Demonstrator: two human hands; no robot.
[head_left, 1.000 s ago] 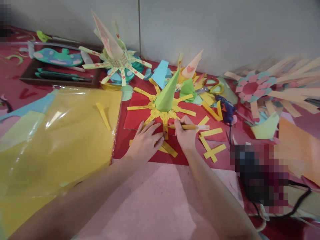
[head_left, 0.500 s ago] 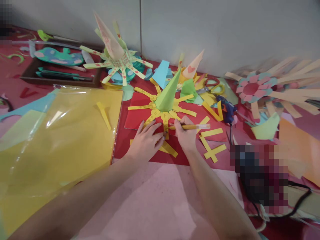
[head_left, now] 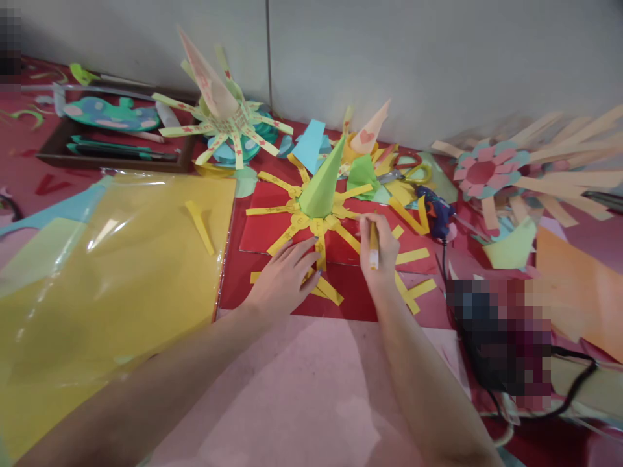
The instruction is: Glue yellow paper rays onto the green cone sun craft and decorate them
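A green paper cone [head_left: 318, 191] stands at the centre of a yellow paper flower whose long strips [head_left: 265, 211] spread outward, some with letters and small stars drawn on them. It rests on red card [head_left: 257, 230]. My left hand [head_left: 287, 275] lies with fingers spread over the front strips, its fingertips near a strip with drawn marks. Beside the flower's right-hand strips, my right hand [head_left: 382, 250] is closed round a yellow-brown pen [head_left: 374, 250], which points away from me. Its tip is hard to make out.
Loose yellow strips [head_left: 413, 255] lie right of my right hand. Scissors [head_left: 418, 173] and a blue glue gun [head_left: 437, 211] are behind them. A yellow sheet in clear plastic [head_left: 160, 259] is at left, below a brown tray [head_left: 111, 159]. Another coned paper piece [head_left: 224, 110] stands near the wall.
My right hand has moved right, off the front strip, and the pen has turned from lying sideways to pointing away from me. My left hand stays on the strips.
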